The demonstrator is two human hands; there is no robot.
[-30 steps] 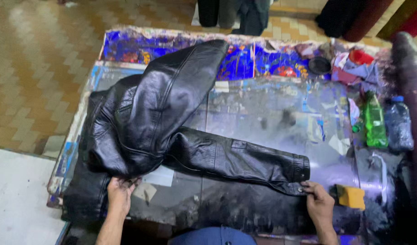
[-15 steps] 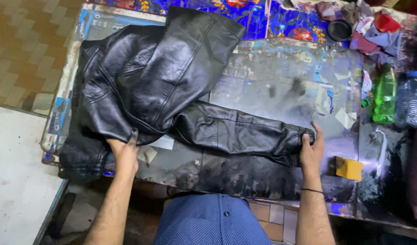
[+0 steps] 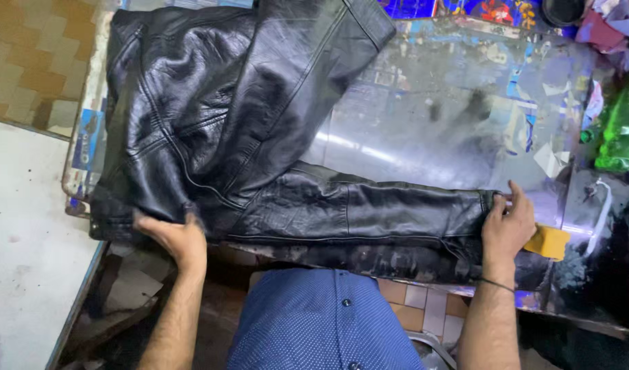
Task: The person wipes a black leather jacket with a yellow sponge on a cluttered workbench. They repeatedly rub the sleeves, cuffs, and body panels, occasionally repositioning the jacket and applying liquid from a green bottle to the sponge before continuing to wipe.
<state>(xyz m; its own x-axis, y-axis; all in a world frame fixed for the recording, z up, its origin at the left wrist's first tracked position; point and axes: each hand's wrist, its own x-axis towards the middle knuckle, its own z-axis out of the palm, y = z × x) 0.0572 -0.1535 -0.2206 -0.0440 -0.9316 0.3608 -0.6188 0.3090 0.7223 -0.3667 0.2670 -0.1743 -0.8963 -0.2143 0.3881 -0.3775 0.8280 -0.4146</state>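
Fingers [image 3: 165, 231] grip jacket [image 3: 211, 123] hem; yellow sponge [image 3: 548, 241] beside cuff; green bottle [image 3: 619, 130] right

- black leather jacket [image 3: 225, 116] spread flat on glass-topped worktable [image 3: 431, 116], 1 sleeve [image 3: 369, 209] stretched along near edge
- left hand [image 3: 174, 236] grips jacket's bottom hem
- right hand [image 3: 507, 226] pinches sleeve cuff
- yellow block [image 3: 548, 241] just beside right hand
- green bottle [image 3: 619, 130] at table's far right
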